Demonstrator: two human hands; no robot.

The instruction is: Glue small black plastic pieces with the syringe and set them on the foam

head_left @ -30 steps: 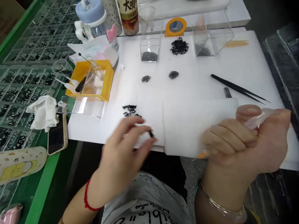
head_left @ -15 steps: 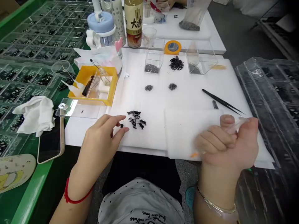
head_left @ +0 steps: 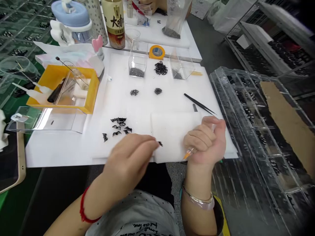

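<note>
My left hand [head_left: 134,157] pinches a small black piece [head_left: 160,143] at its fingertips, over the left edge of a white foam pad [head_left: 172,131]. Left of that hand, several black bat-shaped pieces [head_left: 116,133] lie on the white work surface [head_left: 98,144]. My right hand [head_left: 205,141] is curled round a small clear dispenser with an orange tip [head_left: 187,154], which points down and left above the pad's lower right part. Black tweezers [head_left: 199,104] lie beyond the right hand. Two small dark heaps [head_left: 134,92] [head_left: 157,91] sit farther back.
A yellow box [head_left: 92,95] with tools and a clear lid [head_left: 66,121] are at the left. Clear containers [head_left: 137,60] [head_left: 180,67], orange tape [head_left: 157,52] and a black pile [head_left: 161,68] stand behind. Clear trays [head_left: 246,98] are at the right; a person's hand [head_left: 149,5] shows at the top.
My left hand has moved right from the black pieces to the foam pad, now with a small piece in its fingers. The view has shifted right. My right hand still holds the dispenser.
</note>
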